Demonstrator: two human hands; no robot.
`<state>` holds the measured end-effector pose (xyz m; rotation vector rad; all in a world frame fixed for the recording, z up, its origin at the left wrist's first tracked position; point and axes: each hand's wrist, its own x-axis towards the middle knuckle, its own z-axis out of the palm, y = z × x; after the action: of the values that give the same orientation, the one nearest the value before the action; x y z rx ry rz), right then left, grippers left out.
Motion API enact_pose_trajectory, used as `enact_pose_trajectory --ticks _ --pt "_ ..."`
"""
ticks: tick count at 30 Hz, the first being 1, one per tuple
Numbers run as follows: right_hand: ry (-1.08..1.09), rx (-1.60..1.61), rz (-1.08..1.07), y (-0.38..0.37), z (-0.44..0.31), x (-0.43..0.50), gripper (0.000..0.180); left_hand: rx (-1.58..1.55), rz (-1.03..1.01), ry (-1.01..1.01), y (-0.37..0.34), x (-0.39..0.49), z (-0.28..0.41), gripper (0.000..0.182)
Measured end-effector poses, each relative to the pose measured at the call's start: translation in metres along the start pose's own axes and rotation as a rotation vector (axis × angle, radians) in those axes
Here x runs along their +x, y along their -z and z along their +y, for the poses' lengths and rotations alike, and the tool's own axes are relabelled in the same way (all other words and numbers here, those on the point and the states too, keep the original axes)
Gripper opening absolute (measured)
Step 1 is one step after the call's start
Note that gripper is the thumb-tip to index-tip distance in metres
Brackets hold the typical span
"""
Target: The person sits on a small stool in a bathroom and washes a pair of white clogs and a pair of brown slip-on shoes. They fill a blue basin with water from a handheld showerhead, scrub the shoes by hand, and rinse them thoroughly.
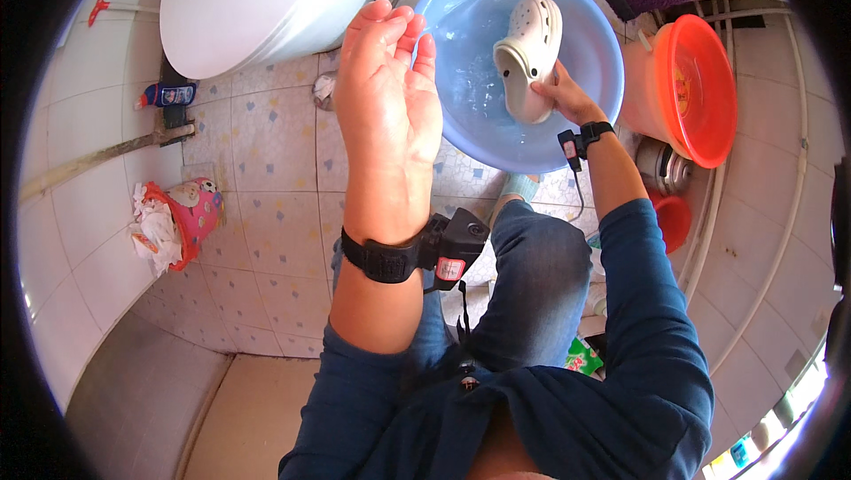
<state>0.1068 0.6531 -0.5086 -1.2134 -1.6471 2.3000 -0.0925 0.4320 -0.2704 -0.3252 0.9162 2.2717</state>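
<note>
My right hand point(570, 96) grips a white perforated clog point(530, 48) by its heel end, thumb at the opening's rim. The clog is held over a large blue plastic basin point(459, 124) with clear water point(465, 74) in it; whether its underside touches the water I cannot tell. Raised beside the basin's left rim, my left hand point(392, 94) is turned palm up with fingers loosely bent and wet-looking. Nothing shows in it. A strapped black device point(459, 240) sits on my left wrist, and another point(575, 144) on my right.
A white toilet lid point(266, 8) stands at upper left. Below it are a blue bottle point(166, 94) and a pink waste bin point(199, 204) full of paper. At right are a red basin point(708, 91) on a bucket point(645, 81), a metal pot point(665, 167) and wall pipes point(791, 207).
</note>
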Motion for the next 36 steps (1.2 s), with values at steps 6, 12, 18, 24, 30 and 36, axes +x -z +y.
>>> enact_pose_trajectory --ticks 6,12,18,24,30,36 --pt "0.147 -0.833 0.455 -0.043 0.005 0.006 0.110 -0.010 -0.016 -0.006 0.001 0.000 0.001 0.014" --pt "-0.052 -1.234 0.665 -0.062 -0.008 -0.008 0.108 -0.016 -0.005 0.010 0.002 -0.001 0.004 0.014" --pt "-0.073 -1.130 0.493 -0.076 0.009 0.004 0.090 -0.016 -0.014 0.005 -0.001 0.000 0.002 0.015" --pt "0.006 0.117 0.211 -0.078 0.004 0.000 0.063 -0.012 -0.001 -0.008 -0.001 0.000 0.000 0.014" --pt "-0.080 0.594 0.047 -0.069 -0.025 -0.049 0.046 -0.009 -0.008 -0.001 0.001 0.001 0.004 0.015" --pt "-0.050 0.521 0.083 -0.081 -0.043 -0.047 0.038 0.005 -0.009 0.005 -0.004 -0.002 -0.002 0.015"
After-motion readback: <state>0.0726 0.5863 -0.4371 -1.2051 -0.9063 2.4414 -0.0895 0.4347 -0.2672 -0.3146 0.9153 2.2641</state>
